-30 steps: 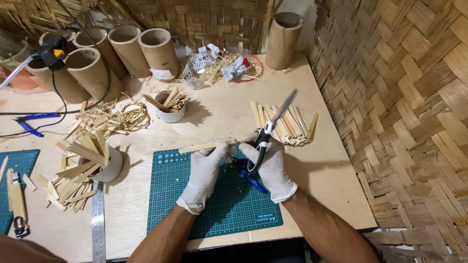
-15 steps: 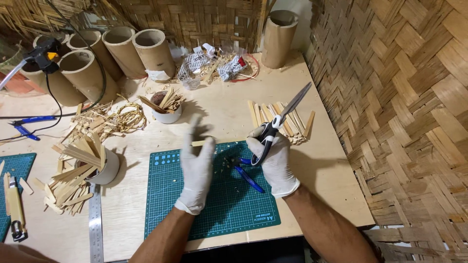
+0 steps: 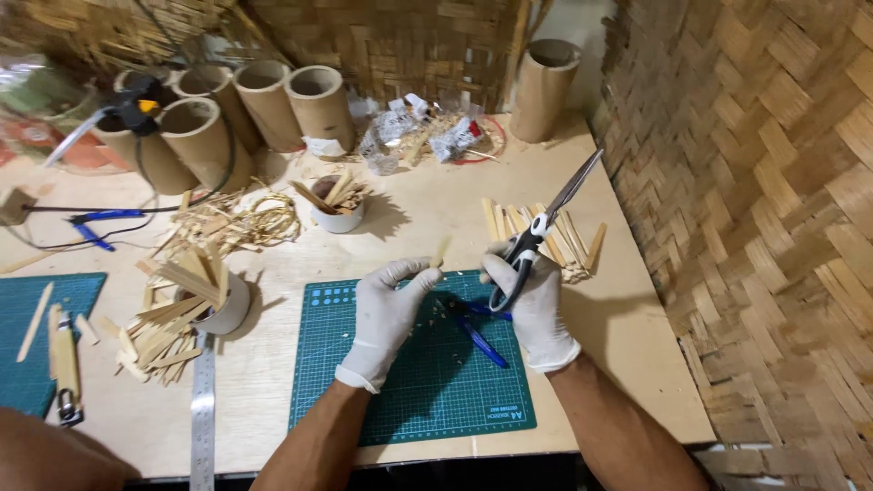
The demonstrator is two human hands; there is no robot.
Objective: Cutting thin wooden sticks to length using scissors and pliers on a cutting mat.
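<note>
Scissors (image 3: 543,221), black-handled with long steel blades, ride in the gloved right hand (image 3: 536,305) above the green cutting mat (image 3: 409,382). Seen from the head camera, their long axis runs from the handle at the palm up and away to the right, the closed tips ending over the fan of bamboo slats (image 3: 546,238) on the tabletop (image 3: 627,364). The right grip is clenched through the handle loops. Just to its left, the gloved left hand (image 3: 386,314) pinches a short bamboo sliver (image 3: 441,252) between thumb and fingertips, holding it nearly upright. The sliver lies to the left of the scissor handle and below the blades, near but not touching; the blades point away from it. Blue pliers (image 3: 473,327) lie on the mat beneath both hands. Farther left stand a white cup (image 3: 227,309) stuffed with offcuts, a steel ruler (image 3: 202,409) and a row of bamboo tubes (image 3: 264,105) against the woven wall.
</note>
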